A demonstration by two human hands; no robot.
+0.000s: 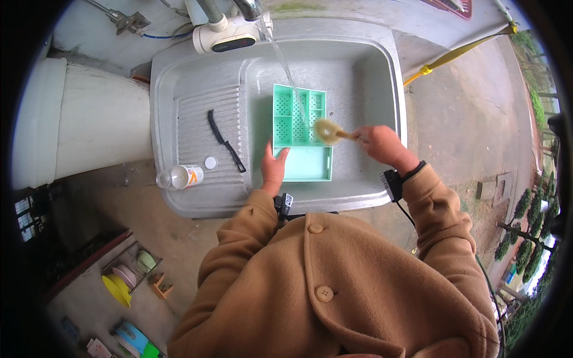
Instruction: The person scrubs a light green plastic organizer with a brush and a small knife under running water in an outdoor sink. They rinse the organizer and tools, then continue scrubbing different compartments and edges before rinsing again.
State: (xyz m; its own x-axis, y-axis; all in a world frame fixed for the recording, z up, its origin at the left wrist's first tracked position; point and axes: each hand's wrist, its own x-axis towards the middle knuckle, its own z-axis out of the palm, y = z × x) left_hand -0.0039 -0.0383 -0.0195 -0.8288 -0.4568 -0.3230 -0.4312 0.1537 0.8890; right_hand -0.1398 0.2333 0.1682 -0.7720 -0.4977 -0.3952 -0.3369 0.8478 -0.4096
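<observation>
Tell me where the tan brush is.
In the head view, the tan brush is in the right hand, its head at the right edge of the green divided tray.

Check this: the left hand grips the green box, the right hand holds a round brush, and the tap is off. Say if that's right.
The tap is on, not off: the head view shows water streaming from it. The left hand grips the green box; the right hand holds the round brush.
</observation>
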